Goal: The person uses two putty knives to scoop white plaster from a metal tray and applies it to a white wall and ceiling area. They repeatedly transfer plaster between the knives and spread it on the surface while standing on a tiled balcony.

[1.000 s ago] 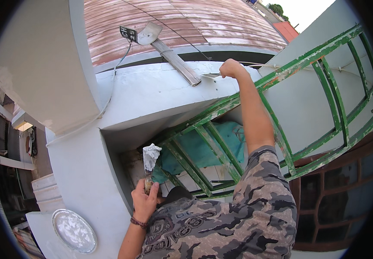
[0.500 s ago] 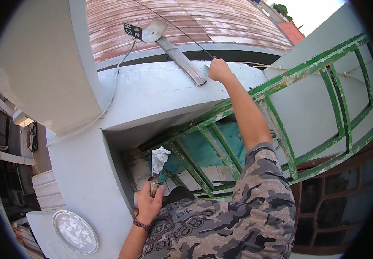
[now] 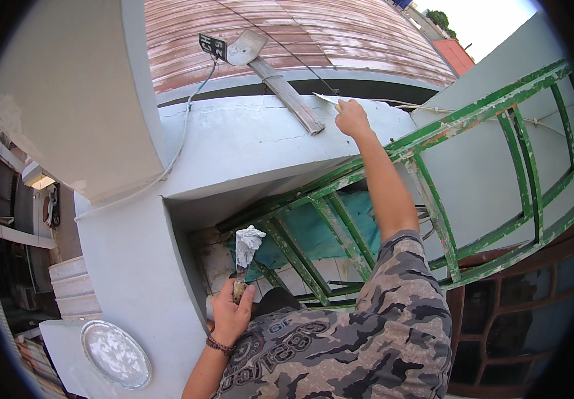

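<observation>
My left hand [image 3: 231,314] is closed around the worn handle of a putty knife [image 3: 239,290], its blade pointing up with a lump of white putty [image 3: 249,243] on it. Stretched out over the wall top, my right hand [image 3: 352,118] grips a second putty knife [image 3: 327,99], whose pale blade points left. That blade is at the far edge of the white wall [image 3: 233,136], close to a weathered wooden board [image 3: 287,96]; whether it touches the wall I cannot tell. Fine cracks run across the wall's surface.
A green metal ladder [image 3: 426,136] slants across the right side, under my right arm. A white pillar [image 3: 67,100] rises at left, with a pale cable [image 3: 184,136] beside it. An oval white plate [image 3: 115,354] lies lower left. Beyond the wall is a corrugated roof [image 3: 247,20].
My right hand has shifted slightly right and back toward me, and more of its knife blade shows. The left hand holds its putty-laden knife much as before. The whole view has shifted a little.
</observation>
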### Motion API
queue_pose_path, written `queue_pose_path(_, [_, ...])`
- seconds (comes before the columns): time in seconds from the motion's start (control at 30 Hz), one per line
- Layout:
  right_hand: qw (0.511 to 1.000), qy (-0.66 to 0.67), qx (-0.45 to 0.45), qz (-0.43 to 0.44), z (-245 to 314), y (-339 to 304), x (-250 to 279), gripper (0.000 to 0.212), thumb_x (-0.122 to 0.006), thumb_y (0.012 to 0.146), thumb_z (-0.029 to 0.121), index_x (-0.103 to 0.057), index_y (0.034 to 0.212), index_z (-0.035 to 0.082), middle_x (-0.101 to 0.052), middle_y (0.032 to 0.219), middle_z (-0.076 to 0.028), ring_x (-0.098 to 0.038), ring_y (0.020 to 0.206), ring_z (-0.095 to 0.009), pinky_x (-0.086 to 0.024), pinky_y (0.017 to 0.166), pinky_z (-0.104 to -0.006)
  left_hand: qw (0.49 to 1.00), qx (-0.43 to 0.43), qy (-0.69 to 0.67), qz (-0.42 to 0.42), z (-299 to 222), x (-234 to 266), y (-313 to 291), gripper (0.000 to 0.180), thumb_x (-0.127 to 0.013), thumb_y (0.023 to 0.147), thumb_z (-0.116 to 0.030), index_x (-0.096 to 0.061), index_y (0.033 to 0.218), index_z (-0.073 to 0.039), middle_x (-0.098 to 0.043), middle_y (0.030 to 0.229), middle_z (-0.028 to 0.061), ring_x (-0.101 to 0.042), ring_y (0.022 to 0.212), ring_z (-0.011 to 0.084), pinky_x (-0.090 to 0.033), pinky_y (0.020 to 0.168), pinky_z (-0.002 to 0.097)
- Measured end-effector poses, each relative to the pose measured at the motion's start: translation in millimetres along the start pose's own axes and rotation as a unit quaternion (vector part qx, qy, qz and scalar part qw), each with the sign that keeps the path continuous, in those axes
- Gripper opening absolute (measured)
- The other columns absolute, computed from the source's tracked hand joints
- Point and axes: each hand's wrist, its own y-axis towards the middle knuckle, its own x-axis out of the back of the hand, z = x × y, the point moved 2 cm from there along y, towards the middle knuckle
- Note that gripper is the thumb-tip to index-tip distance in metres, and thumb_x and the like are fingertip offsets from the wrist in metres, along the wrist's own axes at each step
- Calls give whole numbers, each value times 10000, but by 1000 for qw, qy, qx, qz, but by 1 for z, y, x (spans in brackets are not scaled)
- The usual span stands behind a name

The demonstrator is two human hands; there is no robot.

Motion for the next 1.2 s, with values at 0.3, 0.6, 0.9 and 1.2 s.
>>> queue_pose_path(0.3, [999, -6, 33, 22, -8, -33, -41, 540, -567, 765, 35, -516, 1303, 47, -552, 1136, -208, -551, 1052, -382, -484, 907, -443, 999, 27, -25, 6, -8, -3, -2, 213, -696, 855, -151, -586, 888, 28, -600, 657, 57, -498, 600, 82, -444, 558, 273])
queue_pose_path(0.6, [982, -68, 98, 145, -20, -29, -41, 531, -564, 750, 33, -520, 1275, -33, -570, 1144, -250, -566, 1089, -386, -497, 908, -427, 999, 16, 6, 27, -3, -6, -5, 201, -693, 855, -137, -587, 897, 28, -614, 668, 56, -519, 614, 83, -455, 574, 273])
queue_pose_path(0.9, [987, -89, 102, 89, -7, 10, 69, 324, -546, 774, 165, -691, 1041, 53, -668, 1081, -167, -627, 1020, -338, -499, 913, -433, 999, -26, 20, -3, 7, -3, -3, 212, -691, 859, -157, -605, 915, 29, -627, 681, 66, -535, 625, 90, -463, 596, 274])
queue_pose_path(1.2, [989, -58, -73, 111, -8, 85, 43, 342, -602, 772, 191, -690, 1059, 27, -660, 1131, -191, -626, 1078, -338, -513, 905, -415, 999, -2, 35, 11, -5, -2, -2, 224, -699, 853, -169, -581, 869, 20, -576, 616, 68, -486, 546, 107, -433, 535, 285])
